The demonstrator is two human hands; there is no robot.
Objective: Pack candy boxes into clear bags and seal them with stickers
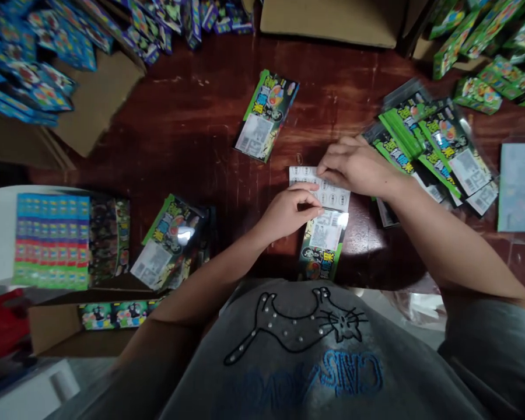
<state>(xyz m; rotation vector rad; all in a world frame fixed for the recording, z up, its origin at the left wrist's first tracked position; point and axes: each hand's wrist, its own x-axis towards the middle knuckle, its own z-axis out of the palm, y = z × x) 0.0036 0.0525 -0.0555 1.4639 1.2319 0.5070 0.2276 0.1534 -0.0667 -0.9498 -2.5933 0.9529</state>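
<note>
A green candy packet (322,245) lies on the dark wooden table (192,128) right in front of me, back side up. A white sticker sheet (332,195) rests across its far end. My left hand (289,210) pinches the sheet's near left edge with thumb and fingers closed. My right hand (356,166) presses down on the sheet's far right part, fingers curled together over it.
A pile of like green packets (437,149) lies to the right, a single one (266,115) further back, another pile (172,242) at left. Stacked blue strips (52,240), cardboard boxes (332,20) and blue packets (35,70) line the edges. A pale sheet (520,186) sits far right.
</note>
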